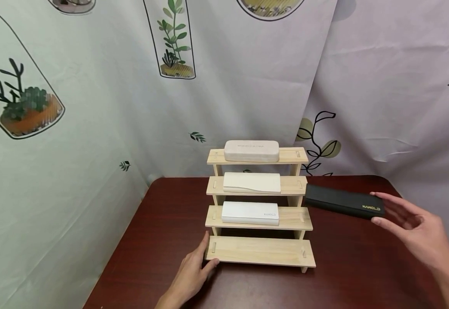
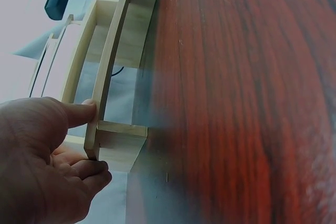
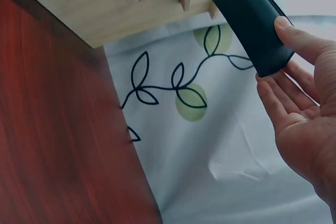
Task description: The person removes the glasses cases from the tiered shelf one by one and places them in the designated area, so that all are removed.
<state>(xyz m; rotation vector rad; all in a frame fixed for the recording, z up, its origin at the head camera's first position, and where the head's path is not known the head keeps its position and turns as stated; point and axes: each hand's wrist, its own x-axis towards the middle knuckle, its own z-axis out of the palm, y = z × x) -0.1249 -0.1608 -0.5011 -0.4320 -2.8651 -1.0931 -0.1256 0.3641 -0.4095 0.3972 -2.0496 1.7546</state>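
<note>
My right hand (image 1: pixel 421 229) pinches the right end of a long black glasses case (image 1: pixel 342 201) with gold lettering, holding it in the air beside a stepped wooden display rack (image 1: pixel 261 250). The case's left end overlaps the rack's edge in the head view. Thumb and fingers of my left hand (image 1: pixel 189 272) grip the left end of the rack's lowest shelf, which is bare. On the three higher shelves lie a white lettered case (image 1: pixel 250 213), a cream flap case (image 1: pixel 251 182) and, at the top, a pale rounded hard case (image 1: pixel 251 151).
The rack stands on a dark red wooden table (image 1: pixel 147 240). Behind and to the left hangs a pale curtain (image 1: pixel 247 107) printed with plants, right at the table's back edge.
</note>
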